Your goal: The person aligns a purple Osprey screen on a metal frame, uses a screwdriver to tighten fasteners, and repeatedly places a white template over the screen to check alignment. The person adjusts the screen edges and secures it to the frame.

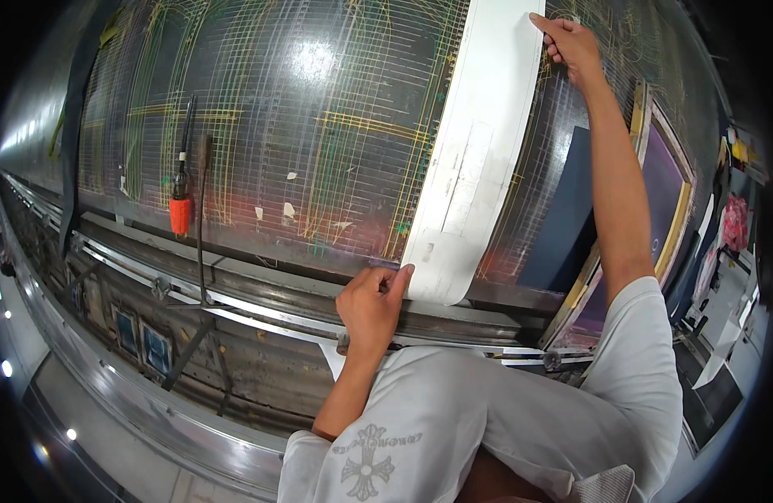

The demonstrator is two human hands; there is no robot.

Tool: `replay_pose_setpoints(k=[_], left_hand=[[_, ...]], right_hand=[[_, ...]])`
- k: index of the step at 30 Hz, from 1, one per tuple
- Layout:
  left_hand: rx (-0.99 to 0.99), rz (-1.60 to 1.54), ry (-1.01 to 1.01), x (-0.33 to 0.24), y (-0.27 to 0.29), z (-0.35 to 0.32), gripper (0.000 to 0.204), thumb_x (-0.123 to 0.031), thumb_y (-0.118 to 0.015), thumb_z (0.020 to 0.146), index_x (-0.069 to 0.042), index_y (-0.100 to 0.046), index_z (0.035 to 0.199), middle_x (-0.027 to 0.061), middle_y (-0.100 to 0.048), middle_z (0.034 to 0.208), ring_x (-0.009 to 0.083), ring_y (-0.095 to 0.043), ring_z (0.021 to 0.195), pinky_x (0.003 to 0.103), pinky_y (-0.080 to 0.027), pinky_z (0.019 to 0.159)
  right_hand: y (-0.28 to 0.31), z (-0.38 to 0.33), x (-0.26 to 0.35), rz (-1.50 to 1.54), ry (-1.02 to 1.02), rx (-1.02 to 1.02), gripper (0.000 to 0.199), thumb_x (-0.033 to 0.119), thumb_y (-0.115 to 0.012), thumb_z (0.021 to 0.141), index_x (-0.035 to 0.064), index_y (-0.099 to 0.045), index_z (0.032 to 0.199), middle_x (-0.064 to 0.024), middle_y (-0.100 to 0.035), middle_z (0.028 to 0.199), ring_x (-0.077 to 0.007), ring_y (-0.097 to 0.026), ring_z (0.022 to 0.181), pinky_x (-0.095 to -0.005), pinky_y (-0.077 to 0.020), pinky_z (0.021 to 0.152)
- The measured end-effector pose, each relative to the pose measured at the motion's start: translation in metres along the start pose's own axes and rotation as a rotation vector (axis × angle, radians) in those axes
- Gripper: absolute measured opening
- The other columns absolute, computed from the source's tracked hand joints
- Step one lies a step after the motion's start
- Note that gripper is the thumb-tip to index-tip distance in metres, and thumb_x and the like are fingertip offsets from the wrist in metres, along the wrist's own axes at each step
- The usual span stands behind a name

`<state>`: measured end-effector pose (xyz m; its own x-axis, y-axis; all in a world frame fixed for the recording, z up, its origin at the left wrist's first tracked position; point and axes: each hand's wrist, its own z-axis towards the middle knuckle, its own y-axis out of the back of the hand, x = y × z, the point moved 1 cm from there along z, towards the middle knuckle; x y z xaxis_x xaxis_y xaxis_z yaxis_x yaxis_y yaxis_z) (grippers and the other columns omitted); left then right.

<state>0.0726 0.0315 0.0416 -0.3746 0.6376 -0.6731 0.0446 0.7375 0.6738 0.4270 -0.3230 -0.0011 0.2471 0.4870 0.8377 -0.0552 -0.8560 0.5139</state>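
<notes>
A long white strip of sheet or thin board (478,159), with grey smudges and a rounded near end, lies on a dark table (277,142) covered in green, yellow and pale lines. My left hand (374,306) is at the strip's near left corner, fingers curled and thumb against its edge. Farther off, my right hand (571,49) holds the strip's right edge near the far end, with the thumb on top and the other fingers folded. The strip's far end runs out of the picture.
A tool with an orange handle (179,215) and a thin dark rod (203,193) lie to the left. Small pale scraps (289,210) dot the table. At right are a dark blue panel (562,214) and a frame with purple mesh (667,180). Metal rails (260,312) run along the near edge.
</notes>
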Motion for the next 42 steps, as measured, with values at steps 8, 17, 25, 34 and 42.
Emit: replay_pose_setpoints(k=[8,17,25,34,42], left_hand=[[0.007,0.035,-0.013,-0.001,-0.002,-0.001,0.029,-0.028,-0.084,0.083,-0.006,-0.068,0.073,0.0072,-0.064,0.066,0.0262,-0.061,0.056,0.038,-0.044,0.051],[0.021,0.007,-0.008,0.001,-0.001,0.0,0.029,-0.028,-0.083,0.084,-0.006,-0.068,0.073,0.008,-0.063,0.066,0.027,-0.06,0.056,0.039,-0.044,0.052],[0.017,0.067,-0.051,-0.002,0.0,0.0,0.03,-0.029,-0.083,0.084,-0.006,-0.067,0.072,0.0087,-0.062,0.066,0.0291,-0.059,0.055,0.04,-0.043,0.052],[0.026,0.069,-0.038,-0.004,0.001,0.002,0.03,-0.027,-0.084,0.083,-0.006,-0.067,0.071,0.0081,-0.062,0.065,0.0282,-0.059,0.054,0.039,-0.043,0.051],[0.013,0.063,-0.051,-0.005,0.002,0.002,0.03,-0.026,-0.085,0.082,-0.006,-0.066,0.07,0.0075,-0.062,0.065,0.0276,-0.058,0.054,0.038,-0.042,0.051]], right_hand=[[0.009,0.012,-0.026,-0.033,0.003,-0.056,0.04,0.045,-0.086,0.08,0.0086,-0.07,0.089,0.0041,-0.06,0.072,-0.0011,-0.054,0.059,-0.0159,-0.0426,0.05],[-0.009,-0.007,0.017,0.138,-0.168,-0.126,0.023,0.019,-0.08,0.087,-0.0011,-0.07,0.083,-0.0057,-0.064,0.064,-0.0113,-0.056,0.043,-0.026,-0.0416,0.037],[-0.005,-0.008,0.009,0.025,-0.01,-0.024,0.039,0.039,-0.084,0.083,0.0021,-0.071,0.087,-0.0019,-0.065,0.07,-0.0069,-0.06,0.057,-0.0216,-0.0484,0.049],[-0.004,-0.009,0.014,0.09,-0.083,-0.035,0.037,0.034,-0.084,0.083,-0.0001,-0.069,0.086,-0.0036,-0.064,0.067,-0.0071,-0.059,0.052,-0.021,-0.047,0.045],[-0.005,-0.011,0.018,0.132,-0.125,-0.045,0.034,0.03,-0.083,0.084,-0.0013,-0.069,0.086,-0.0043,-0.064,0.067,-0.0077,-0.058,0.051,-0.0215,-0.0473,0.044]])
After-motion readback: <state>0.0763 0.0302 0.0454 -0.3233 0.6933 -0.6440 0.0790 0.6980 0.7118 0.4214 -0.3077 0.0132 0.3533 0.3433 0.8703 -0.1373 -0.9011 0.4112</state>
